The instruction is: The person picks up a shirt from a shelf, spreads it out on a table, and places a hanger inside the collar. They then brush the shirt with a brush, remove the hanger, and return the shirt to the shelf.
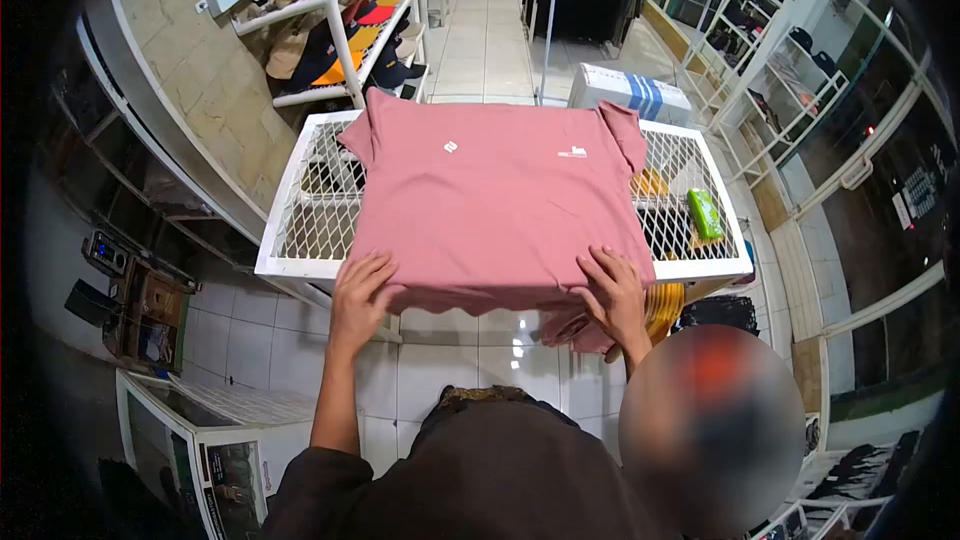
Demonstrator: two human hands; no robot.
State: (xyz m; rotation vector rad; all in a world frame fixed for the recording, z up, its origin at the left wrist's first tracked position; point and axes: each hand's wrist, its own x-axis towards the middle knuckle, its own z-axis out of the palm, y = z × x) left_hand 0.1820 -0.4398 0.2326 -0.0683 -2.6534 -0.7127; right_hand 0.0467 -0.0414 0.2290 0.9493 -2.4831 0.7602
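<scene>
A pink T-shirt [500, 205] lies spread out, face up, with small white prints on its chest. It covers the middle of a white-framed mesh table [315, 230], and its lower part hangs over the front edge. My left hand [364, 288] rests on the shirt's near left side, fingers stretched out over the cloth. On the near right side lies my right hand [610, 290], its fingers spread on the fabric. A bunched fold of pink cloth hangs below the table edge beside my right wrist. The undersides of both hands are hidden.
A green packet [704, 215] lies on the table's right side. Behind stands a white box with blue stripes [630, 92]. Caps fill a white shelf rack [345, 35] at the left; clothes racks [590, 0] stand farther back. A blurred round patch covers the lower right.
</scene>
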